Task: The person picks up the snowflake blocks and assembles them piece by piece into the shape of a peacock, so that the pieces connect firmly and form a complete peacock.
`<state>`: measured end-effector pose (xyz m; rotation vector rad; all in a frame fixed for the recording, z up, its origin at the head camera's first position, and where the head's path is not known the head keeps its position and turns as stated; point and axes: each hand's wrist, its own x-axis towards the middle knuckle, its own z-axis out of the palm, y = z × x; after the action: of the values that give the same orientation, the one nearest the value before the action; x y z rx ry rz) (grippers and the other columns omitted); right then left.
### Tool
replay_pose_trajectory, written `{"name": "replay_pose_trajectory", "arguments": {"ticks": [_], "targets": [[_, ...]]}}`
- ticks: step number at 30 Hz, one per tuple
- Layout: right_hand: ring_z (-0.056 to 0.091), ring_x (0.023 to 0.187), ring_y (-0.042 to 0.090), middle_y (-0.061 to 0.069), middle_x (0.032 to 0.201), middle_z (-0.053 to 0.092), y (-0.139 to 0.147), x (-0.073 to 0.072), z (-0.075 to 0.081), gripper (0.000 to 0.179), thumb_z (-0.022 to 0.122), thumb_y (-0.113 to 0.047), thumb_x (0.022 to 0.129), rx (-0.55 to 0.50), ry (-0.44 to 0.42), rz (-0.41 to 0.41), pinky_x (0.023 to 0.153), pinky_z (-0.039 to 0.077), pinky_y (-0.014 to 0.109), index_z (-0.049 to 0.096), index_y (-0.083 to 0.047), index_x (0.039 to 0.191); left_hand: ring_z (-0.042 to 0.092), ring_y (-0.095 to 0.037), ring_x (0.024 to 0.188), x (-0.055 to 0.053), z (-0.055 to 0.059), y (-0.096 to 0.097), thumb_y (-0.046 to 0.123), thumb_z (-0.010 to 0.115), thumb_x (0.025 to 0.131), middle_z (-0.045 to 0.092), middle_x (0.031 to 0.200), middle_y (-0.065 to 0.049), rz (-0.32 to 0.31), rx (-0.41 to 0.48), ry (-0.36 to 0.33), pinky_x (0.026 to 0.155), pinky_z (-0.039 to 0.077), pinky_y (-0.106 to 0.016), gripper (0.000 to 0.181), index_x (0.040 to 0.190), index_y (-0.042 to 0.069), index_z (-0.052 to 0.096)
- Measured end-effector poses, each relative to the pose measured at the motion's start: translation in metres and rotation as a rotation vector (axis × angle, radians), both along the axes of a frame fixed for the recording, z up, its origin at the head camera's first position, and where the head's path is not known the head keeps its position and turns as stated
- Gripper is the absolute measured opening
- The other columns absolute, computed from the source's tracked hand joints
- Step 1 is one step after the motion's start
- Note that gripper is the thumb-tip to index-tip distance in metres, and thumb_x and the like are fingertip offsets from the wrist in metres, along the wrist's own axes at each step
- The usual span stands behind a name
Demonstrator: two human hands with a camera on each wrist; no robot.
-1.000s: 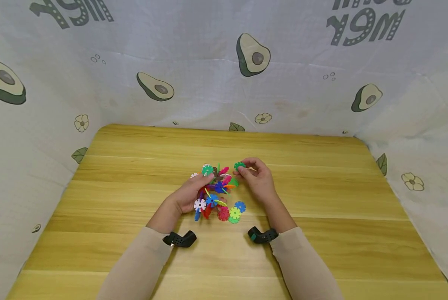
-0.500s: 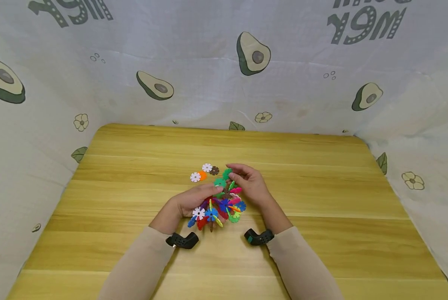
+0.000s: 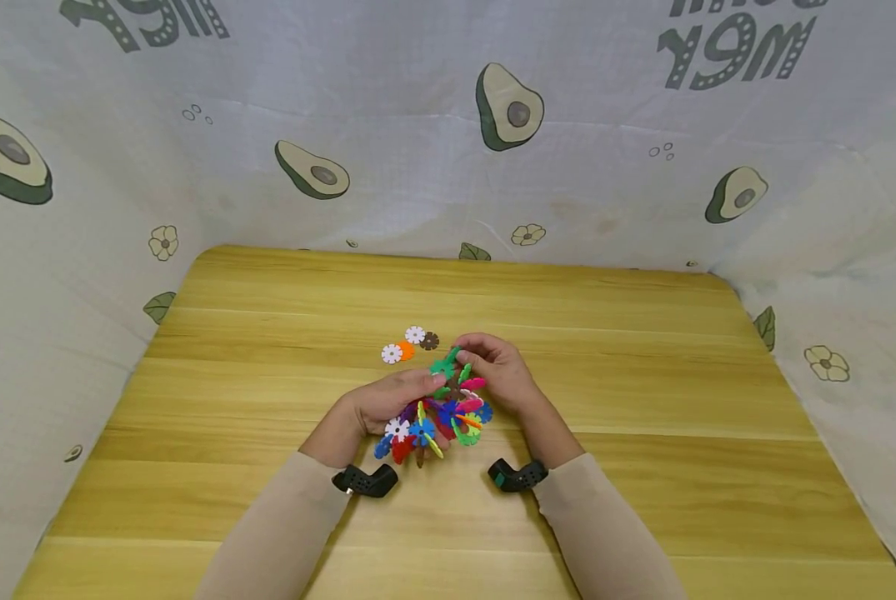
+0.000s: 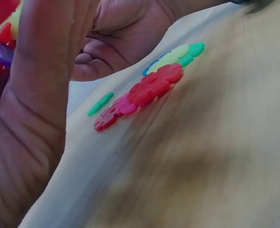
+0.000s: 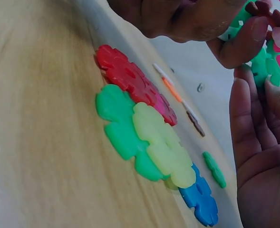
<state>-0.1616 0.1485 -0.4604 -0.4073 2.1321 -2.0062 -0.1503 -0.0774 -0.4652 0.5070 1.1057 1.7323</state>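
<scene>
My left hand holds a cluster of interlocking snowflake discs in many colours, its thumb on a green disc at the cluster's far end. The discs slot into one another at angles, with white, blue, red, yellow and pink ones sticking outward. At that far end my right hand pinches another green disc between thumb and fingers, edge-on to the first green one and right at its rim. In the right wrist view, fingers partly cover this pinched disc.
Beyond the left hand lie two loose white discs, an orange disc and a brown disc. Under the cluster lie red discs, a yellow disc, green discs and a blue disc on the wooden table.
The right hand has brought its green disc leftward and nearer to the cluster, then turned it edge-on against the green disc there. The left hand has tilted and lowered the cluster, uncovering the far loose discs.
</scene>
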Motion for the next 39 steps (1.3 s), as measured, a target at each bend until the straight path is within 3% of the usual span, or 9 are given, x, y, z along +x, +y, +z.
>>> {"name": "replay_pose_trajectory", "arguments": {"ticks": [9,13,16,19,23,26,29,34,39], "targets": [[0.066,0.08,0.002,-0.016,0.089,0.072,-0.002,0.002,0.001,0.03,0.052,-0.004,0.105,-0.029,-0.082,0.048,0.074,0.058,0.016,0.056,0.021,0.121,0.078,-0.023,0.085,-0.001,-0.002,0.001,0.049,0.037,0.109,0.073,0.115,-0.008,-0.036,0.073,0.025,0.076,0.066,-0.035,0.068,0.156,0.001,0.026],[0.069,0.086,0.004,-0.01,0.097,0.074,0.0,0.001,0.002,0.032,0.052,-0.005,0.106,-0.02,-0.078,0.065,0.08,0.059,0.018,0.055,0.02,0.125,0.078,-0.023,0.086,-0.001,-0.001,0.001,0.049,0.038,0.109,0.071,0.119,-0.007,-0.023,0.059,0.034,0.078,0.065,-0.034,0.069,0.159,0.005,0.022],[0.07,0.101,0.008,0.003,0.113,0.076,0.003,-0.001,0.004,0.034,0.054,-0.011,0.106,0.071,-0.041,0.017,0.09,0.057,0.018,0.059,0.01,0.132,0.077,-0.02,0.089,-0.002,0.001,0.003,0.046,0.035,0.111,0.072,0.117,-0.005,0.032,0.028,0.051,0.082,0.065,-0.032,0.062,0.157,0.005,0.028],[0.07,0.112,0.018,0.014,0.126,0.072,0.009,-0.004,0.004,0.035,0.058,-0.017,0.105,0.206,0.003,-0.085,0.095,0.056,0.018,0.062,-0.001,0.136,0.076,-0.016,0.088,-0.003,0.002,0.003,0.044,0.035,0.111,0.075,0.107,-0.005,0.106,-0.017,0.055,0.081,0.064,-0.029,0.053,0.144,0.003,0.039],[0.068,0.103,0.027,0.014,0.117,0.073,0.017,-0.007,0.003,0.03,0.068,-0.018,0.1,0.46,0.075,-0.184,0.087,0.056,0.026,0.07,-0.007,0.128,0.074,-0.012,0.087,-0.002,0.003,0.003,0.043,0.04,0.11,0.073,0.104,-0.002,0.179,-0.083,0.052,0.08,0.063,-0.025,0.048,0.135,0.003,0.042],[0.062,0.09,0.022,0.01,0.105,0.07,0.02,-0.009,0.002,0.027,0.074,-0.017,0.095,0.684,0.155,-0.153,0.078,0.052,0.03,0.074,-0.009,0.121,0.072,-0.012,0.092,-0.002,0.003,0.004,0.041,0.042,0.11,0.069,0.114,-0.003,0.205,-0.11,0.054,0.085,0.062,-0.026,0.05,0.143,0.003,0.038],[0.056,0.086,0.02,0.009,0.102,0.064,0.02,-0.008,0.004,0.029,0.075,-0.02,0.093,0.836,0.2,-0.077,0.074,0.049,0.032,0.074,-0.01,0.121,0.072,-0.015,0.096,-0.002,0.001,0.006,0.037,0.042,0.11,0.067,0.119,-0.006,0.207,-0.119,0.073,0.088,0.062,-0.029,0.049,0.145,0.003,0.038],[0.054,0.091,0.022,0.01,0.111,0.061,0.014,-0.006,0.008,0.027,0.074,-0.021,0.094,0.893,0.152,-0.028,0.08,0.051,0.037,0.072,-0.01,0.119,0.073,-0.017,0.096,-0.004,0.0,0.007,0.035,0.041,0.111,0.069,0.12,-0.01,0.202,-0.144,0.129,0.088,0.062,-0.031,0.05,0.149,0.004,0.033],[0.061,0.094,0.022,0.009,0.109,0.067,0.014,-0.005,0.006,0.022,0.074,-0.015,0.094,0.79,0.103,-0.082,0.085,0.056,0.038,0.069,-0.008,0.114,0.072,-0.015,0.102,-0.004,0.0,0.006,0.034,0.039,0.111,0.065,0.131,-0.017,0.204,-0.192,0.189,0.092,0.06,-0.029,0.053,0.155,0.006,0.031]]}}
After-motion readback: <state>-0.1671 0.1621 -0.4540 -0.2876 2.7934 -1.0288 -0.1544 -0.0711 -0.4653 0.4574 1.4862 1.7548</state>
